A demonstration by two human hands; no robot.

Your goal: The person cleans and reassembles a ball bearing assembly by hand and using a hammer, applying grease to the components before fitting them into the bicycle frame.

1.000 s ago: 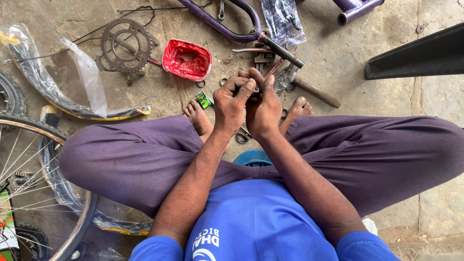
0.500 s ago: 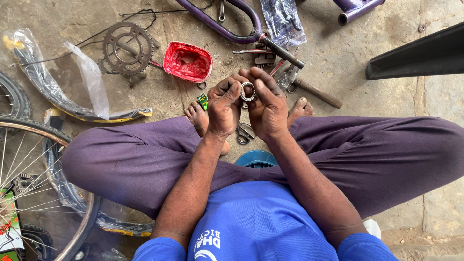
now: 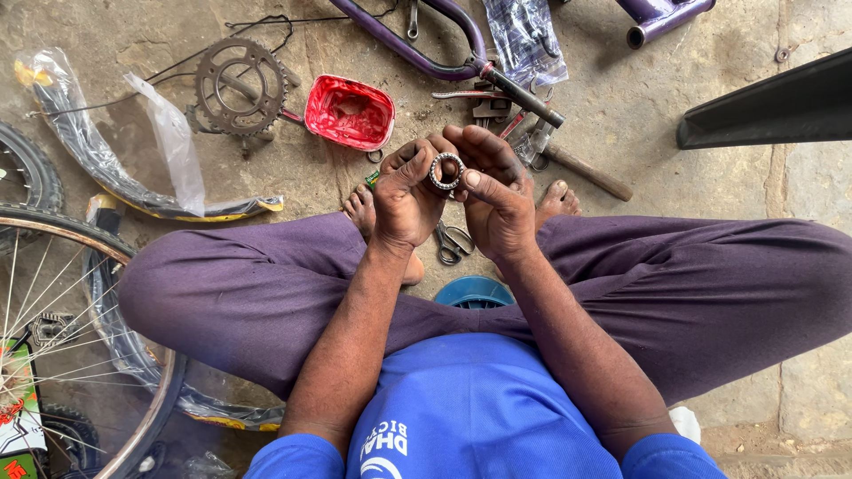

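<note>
A small metal ring bearing point(image 3: 445, 170) with balls around its rim is held up between both my hands, above my crossed legs in purple trousers. My left hand point(image 3: 406, 200) pinches its left side with the fingertips. My right hand point(image 3: 493, 191) cups it from the right, thumb pressed on its lower edge. Both hands are dark with grease. Below them on the ground lie small pliers point(image 3: 453, 241), partly hidden by my hands.
A red plastic tub point(image 3: 350, 113) and a chainring with crank point(image 3: 240, 86) lie ahead on the concrete. A purple bicycle frame point(image 3: 417, 53), hammer point(image 3: 581, 168) and tools sit beyond. A wrapped tyre point(image 3: 98, 164) and a spoked wheel point(image 3: 62, 346) are left. A blue stool point(image 3: 475, 291) is beneath me.
My hands have opened slightly and turned, so the ring bearing now shows plainly between the fingertips; a second ago it was covered by my fingers.
</note>
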